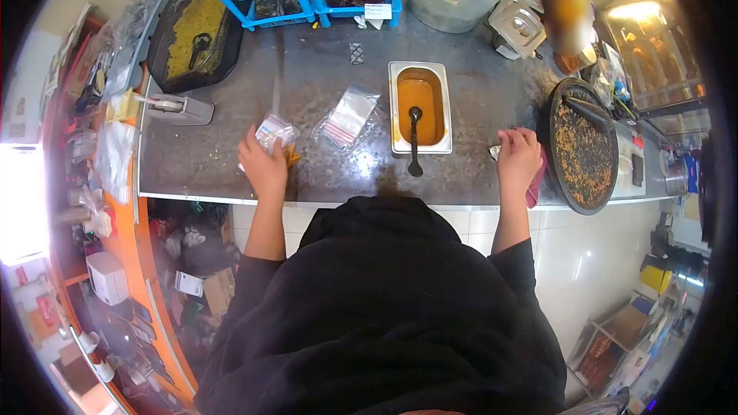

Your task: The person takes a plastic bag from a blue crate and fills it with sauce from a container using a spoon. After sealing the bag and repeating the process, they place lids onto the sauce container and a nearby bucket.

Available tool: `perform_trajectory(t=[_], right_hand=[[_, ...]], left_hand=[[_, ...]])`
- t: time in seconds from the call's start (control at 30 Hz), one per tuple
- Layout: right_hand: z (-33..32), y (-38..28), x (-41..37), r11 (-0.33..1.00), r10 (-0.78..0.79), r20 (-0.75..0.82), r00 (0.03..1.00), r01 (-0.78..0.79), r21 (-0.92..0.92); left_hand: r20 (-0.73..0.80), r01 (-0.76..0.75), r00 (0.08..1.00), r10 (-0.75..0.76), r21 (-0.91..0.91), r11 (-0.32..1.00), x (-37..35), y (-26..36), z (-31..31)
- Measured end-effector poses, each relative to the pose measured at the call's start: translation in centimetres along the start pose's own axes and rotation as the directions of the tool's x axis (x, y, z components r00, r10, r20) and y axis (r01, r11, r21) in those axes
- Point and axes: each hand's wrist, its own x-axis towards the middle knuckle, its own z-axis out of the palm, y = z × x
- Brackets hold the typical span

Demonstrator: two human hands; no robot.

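Note:
My left hand (pixel 265 167) is over the table at left, fingers apart, right at the lower edge of a small clear zip bag (pixel 278 129). An orange-brown piece (pixel 292 155) shows beside its thumb. Just right of it lie more clear zip bags (pixel 347 117). Between my hands stands a steel pan (pixel 395 100) of orange-brown sauce (pixel 419 94), with a black ladle (pixel 415 146) resting in it. My right hand (pixel 519 160) is near the front edge, fingers curled together; I cannot tell what they hold. A dark pink cloth (pixel 536 184) shows beside it, and a small whitish scrap (pixel 494 152) by the fingertips.
A round black tray (pixel 565 161) of brown crumbs is at right, a black tray (pixel 157 61) of yellowish food at back left. Blue crates (pixel 307 8), a clear tub (pixel 461 0) and a lidded steel container (pixel 519 24) line the back. A tape dispenser (pixel 181 110) stands left.

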Motion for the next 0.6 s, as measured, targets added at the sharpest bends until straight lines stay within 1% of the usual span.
perform_trajectory(t=[0.07, 0.1, 0.13, 0.17, 0.2, 0.27, 0.3, 0.37, 0.4, 0.43, 0.47, 0.5, 0.53, 0.57, 0.6], right_hand=[[0.1, -1.2, 0.8, 0.994, -0.053, -0.01, 0.999, 0.053, 0.092], [-0.1, -1.9, 1.0, 0.983, -0.08, -0.015, 0.997, 0.081, 0.164], [-0.3, -2.7, 1.4, 0.966, -0.107, -0.022, 0.994, 0.109, 0.236], [-0.6, -3.6, 1.7, 0.942, -0.133, -0.033, 0.991, 0.137, 0.306], [-1.2, -4.7, 2.0, 0.92, -0.124, -0.005, 0.992, 0.117, 0.375], [-2.5, -6.9, 2.3, 0.861, -0.112, 0.046, 0.993, 0.074, 0.503], [-2.9, -7.5, 2.4, 0.853, -0.134, 0.032, 0.99, 0.098, 0.513], [-3.5, -8.4, 2.3, 0.837, -0.169, 0.014, 0.986, 0.136, 0.53], [-3.8, -8.8, 2.2, 0.822, -0.153, 0.052, 0.987, 0.098, 0.562], [-3.9, -9.0, 2.1, 0.811, -0.185, 0.029, 0.982, 0.136, 0.57], [-4.0, -9.3, 2.1, 0.797, -0.218, 0.001, 0.976, 0.177, 0.578], [-4.0, -9.7, 2.3, 0.78, -0.249, -0.031, 0.968, 0.219, 0.586], [-4.2, -10.5, 2.4, 0.729, -0.26, -0.009, 0.965, 0.202, 0.654], [-4.6, -11.7, 2.3, 0.673, -0.274, 0.015, 0.962, 0.18, 0.717], [-4.9, -12.8, 2.2, 0.614, -0.291, 0.039, 0.956, 0.155, 0.774]], left_hand=[[0.03, -0.229, 0.972, 0.232, -0.086, 0.97, 0.8, 2.6, 0.0], [0.142, -0.409, 0.895, 0.422, -0.113, 0.906, 1.1, 3.5, 0.8], [0.243, -0.567, 0.771, 0.589, -0.16, 0.808, 1.4, 4.4, 1.6], [0.219, -0.653, 0.701, 0.679, -0.186, 0.734, 1.5, 5.5, 2.7], [0.191, -0.731, 0.621, 0.76, -0.208, 0.65, 1.4, 6.2, 3.9], [0.292, -0.705, 0.603, 0.742, -0.24, 0.668, 1.2, 6.4, 6.1], [0.341, -0.691, 0.589, 0.733, -0.257, 0.675, 1.4, 6.7, 6.6], [0.344, -0.701, 0.596, 0.725, -0.216, 0.679, 1.6, 6.8, 7.3], [0.355, -0.701, 0.593, 0.723, -0.214, 0.68, 1.7, 6.9, 7.1], [0.366, -0.699, 0.591, 0.719, -0.211, 0.683, 1.8, 7.0, 6.8], [0.307, -0.568, 0.711, 0.633, -0.28, 0.774, 1.9, 7.4, 6.5], [0.254, -0.425, 0.813, 0.524, -0.356, 0.832, 1.9, 8.2, 5.9], [0.213, -0.276, 0.893, 0.397, -0.437, 0.856, 1.9, 9.4, 4.7], [0.286, -0.046, 0.923, 0.256, -0.582, 0.812, 2.0, 10.6, 3.6], [0.381, 0.188, 0.916, 0.125, -0.685, 0.704, 2.2, 12.5, 1.5]])
